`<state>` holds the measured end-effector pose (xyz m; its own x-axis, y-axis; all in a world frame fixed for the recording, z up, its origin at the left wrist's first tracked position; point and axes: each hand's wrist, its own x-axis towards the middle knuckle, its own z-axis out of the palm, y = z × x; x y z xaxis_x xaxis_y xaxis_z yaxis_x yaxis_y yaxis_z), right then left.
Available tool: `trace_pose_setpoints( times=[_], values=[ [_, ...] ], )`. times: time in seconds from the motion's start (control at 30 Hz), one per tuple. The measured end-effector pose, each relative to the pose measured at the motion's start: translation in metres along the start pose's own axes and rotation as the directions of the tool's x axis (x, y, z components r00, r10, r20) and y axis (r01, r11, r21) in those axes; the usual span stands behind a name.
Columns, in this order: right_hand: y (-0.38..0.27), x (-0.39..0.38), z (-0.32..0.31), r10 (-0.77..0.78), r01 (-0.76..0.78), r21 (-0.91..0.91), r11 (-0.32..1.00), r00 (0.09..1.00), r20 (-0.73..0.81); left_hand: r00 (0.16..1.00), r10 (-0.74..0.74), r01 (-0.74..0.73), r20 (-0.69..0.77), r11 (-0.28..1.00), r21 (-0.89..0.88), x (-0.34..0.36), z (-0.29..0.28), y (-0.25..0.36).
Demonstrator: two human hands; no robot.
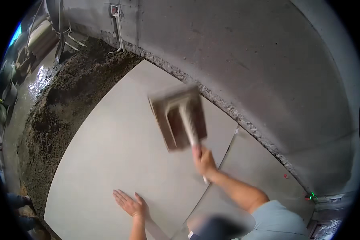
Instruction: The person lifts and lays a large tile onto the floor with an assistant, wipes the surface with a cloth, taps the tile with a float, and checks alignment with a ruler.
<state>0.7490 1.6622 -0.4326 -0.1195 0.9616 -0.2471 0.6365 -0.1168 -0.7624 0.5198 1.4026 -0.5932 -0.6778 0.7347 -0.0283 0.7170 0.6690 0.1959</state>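
My right hand (204, 161) is closed round the pale handle of a square-headed tamping mallet (197, 120). Its broad brown head is smeared by motion and appears over the far part of a large pale tile (108, 144); whether it touches the tile I cannot tell. Flat on the same tile, nearer to me, rests my left hand (129, 205), fingers stretched out and holding nothing. A second pale tile (252, 168) lies to the right, with a narrow dark joint between the two.
Damp mortar (56, 116) is heaped along the tile's left edge. A grey wall (244, 52) borders the far side, with a socket box (115, 11) on it. A small red piece (285, 176) and a device with a green light (310, 197) are at right.
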Motion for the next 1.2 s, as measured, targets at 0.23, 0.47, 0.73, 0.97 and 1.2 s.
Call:
trace_pose_setpoints(
  times=[0.23,0.47,0.73,0.97,1.2],
  values=[
    [0.052,-0.014,-0.053,0.301,-0.36,0.009,0.933,0.791,0.533,0.995,0.081,-0.078,-0.05,0.996,0.052,0.0,0.003,-0.003],
    [0.057,-0.034,-0.054,-0.065,0.105,0.198,0.975,0.978,-0.199,0.995,0.078,-0.068,-0.061,0.986,0.153,0.003,0.028,-0.016],
    [0.155,-0.1,0.042,0.18,-0.133,-0.165,0.977,0.93,0.321,0.961,0.246,-0.23,-0.13,0.965,0.123,0.001,0.03,-0.033],
    [0.135,-0.057,-0.011,0.059,-0.115,0.053,0.992,0.79,0.61,0.879,0.326,-0.383,0.347,0.918,0.107,-0.079,-0.023,-0.157],
    [0.012,-0.022,-0.145,-0.076,0.035,0.305,0.952,0.989,0.125,0.855,-0.509,0.471,0.097,0.842,0.264,-0.317,-0.031,-0.249]
  ],
)
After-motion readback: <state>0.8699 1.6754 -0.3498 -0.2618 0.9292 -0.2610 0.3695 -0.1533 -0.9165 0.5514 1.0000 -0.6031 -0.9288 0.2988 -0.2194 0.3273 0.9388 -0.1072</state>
